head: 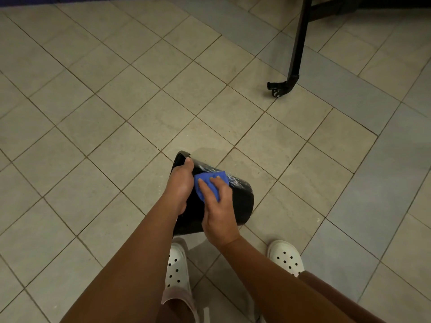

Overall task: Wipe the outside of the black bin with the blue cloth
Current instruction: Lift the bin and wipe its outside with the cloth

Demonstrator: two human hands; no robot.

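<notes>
You are partway through the wipe, by the look of it. Your left hand (180, 185) grips the bin (240, 206) at its mouth end, thumb hooked over the rim and the fingers out of sight behind it, so the bin lies tipped on its side in front of your shoes (177, 269), over the tiled floor (116, 113). Whether its lower edge touches the floor cannot be told. Your right hand (219, 213) lies over the cloth (210, 180), fingers laid out across it and pressing it against the upturned wall, just beside your left hand. Past the cloth, toward the base end, the wall shows pale wet streaks (233, 179), which suggests that strip has been gone over. The darker wall below your right hand looks dull and carries no such marks, so it probably wants a pass. The side facing the floor, the base and the part under your left hand are hidden, and nothing shows whether they are done. I judge that most of the outside is left: you would need to turn the bin to reach the hidden faces and shift your left-hand grip to free the rim.
</notes>
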